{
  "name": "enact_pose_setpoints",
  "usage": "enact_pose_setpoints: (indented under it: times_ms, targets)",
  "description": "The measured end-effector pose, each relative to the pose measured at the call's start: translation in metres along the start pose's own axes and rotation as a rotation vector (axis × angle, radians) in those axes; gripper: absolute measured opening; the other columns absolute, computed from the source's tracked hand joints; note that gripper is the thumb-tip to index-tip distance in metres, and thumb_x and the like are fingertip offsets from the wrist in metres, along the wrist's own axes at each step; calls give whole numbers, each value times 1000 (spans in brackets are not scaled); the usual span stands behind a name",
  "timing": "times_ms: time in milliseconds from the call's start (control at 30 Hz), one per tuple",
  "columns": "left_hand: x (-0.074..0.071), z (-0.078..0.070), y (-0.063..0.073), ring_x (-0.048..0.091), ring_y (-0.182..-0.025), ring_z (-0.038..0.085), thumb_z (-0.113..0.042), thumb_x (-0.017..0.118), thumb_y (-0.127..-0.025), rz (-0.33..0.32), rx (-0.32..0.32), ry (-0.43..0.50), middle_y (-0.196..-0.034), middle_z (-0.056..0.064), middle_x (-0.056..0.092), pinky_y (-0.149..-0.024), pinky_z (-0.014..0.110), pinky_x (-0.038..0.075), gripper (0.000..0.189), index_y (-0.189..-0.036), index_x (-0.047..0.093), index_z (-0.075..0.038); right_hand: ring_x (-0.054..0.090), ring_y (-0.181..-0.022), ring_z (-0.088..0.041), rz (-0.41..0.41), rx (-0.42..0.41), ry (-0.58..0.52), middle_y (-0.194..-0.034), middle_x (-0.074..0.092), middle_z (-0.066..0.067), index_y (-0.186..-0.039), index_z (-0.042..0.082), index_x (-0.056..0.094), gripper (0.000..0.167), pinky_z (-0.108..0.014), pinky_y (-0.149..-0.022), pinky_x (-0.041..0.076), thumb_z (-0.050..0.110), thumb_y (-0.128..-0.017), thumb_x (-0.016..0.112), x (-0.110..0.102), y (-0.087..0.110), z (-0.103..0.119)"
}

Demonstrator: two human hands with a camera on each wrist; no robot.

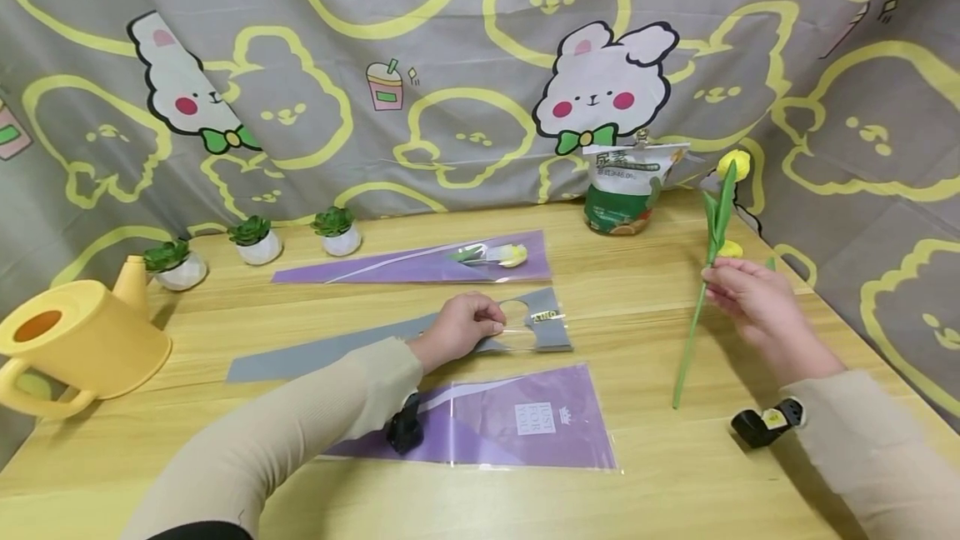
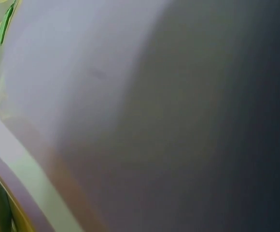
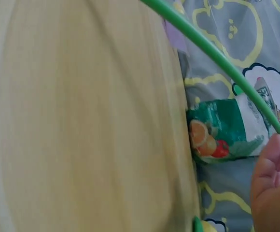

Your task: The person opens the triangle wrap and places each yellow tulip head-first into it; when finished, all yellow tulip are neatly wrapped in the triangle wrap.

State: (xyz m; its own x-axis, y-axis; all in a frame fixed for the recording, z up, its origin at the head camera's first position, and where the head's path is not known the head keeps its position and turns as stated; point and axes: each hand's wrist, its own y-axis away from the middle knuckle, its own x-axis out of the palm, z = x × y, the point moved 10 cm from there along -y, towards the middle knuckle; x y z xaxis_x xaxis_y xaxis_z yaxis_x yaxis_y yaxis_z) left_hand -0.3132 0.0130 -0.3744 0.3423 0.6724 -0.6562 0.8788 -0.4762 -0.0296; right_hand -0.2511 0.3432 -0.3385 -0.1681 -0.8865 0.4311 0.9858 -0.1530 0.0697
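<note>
My right hand (image 1: pixel 761 307) pinches the green stem of a yellow artificial tulip (image 1: pixel 720 223), holding it nearly upright above the right side of the table. In the right wrist view the stem (image 3: pixel 222 63) runs down to the fingertips. Behind that hand, a second yellow bloom (image 1: pixel 729 248) shows, mostly hidden. My left hand (image 1: pixel 461 330) pinches the clear window of a grey flower sleeve (image 1: pixel 315 352) lying in the middle. A purple sleeve (image 1: pixel 555 440) lies nearer me, partly under the left forearm. The left wrist view is mostly blurred.
A purple sleeve (image 1: pixel 405 263) with a pale yellow tulip (image 1: pixel 512 255) inside lies farther back. Several small potted succulents (image 1: pixel 258 244) and a yellow watering can (image 1: pixel 97 348) stand left. A green-and-white bag (image 1: pixel 621 198) stands at the back right, before a patterned curtain (image 1: pixel 450 40).
</note>
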Motion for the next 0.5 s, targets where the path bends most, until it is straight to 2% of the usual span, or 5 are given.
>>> enact_pose_setpoints:
  times_ms: [133, 333, 500]
  targets:
    - [1, 2, 1, 57, -82, 12, -7, 66, -84, 10, -5, -2, -88, 2, 62, -77, 27, 49, 3, -86, 68, -6, 61, -61, -11, -51, -18, -93, -69, 64, -3, -75, 6, 66, 23, -20, -59, 53, -12, -85, 55, 3, -2, -6]
    - [1, 1, 2, 56, -82, 13, -7, 63, -87, 7, 6, 10, -87, 2, 60, -78, 28, 48, 3, -85, 65, -6, 59, -58, -11, -155, -69, -153, -68, 61, -2, -74, 6, 61, 19, -20, -56, 52, -11, -83, 57, 5, -4, -9]
    - [2, -1, 2, 53, -79, 12, -7, 64, -86, 7, 19, 21, -85, 2, 58, -76, 26, 46, 4, -82, 62, -8, 59, -57, -10, -208, -108, -202, -64, 59, -2, -71, 6, 57, 22, -20, -54, 51, -12, -84, 55, 6, -7, -12]
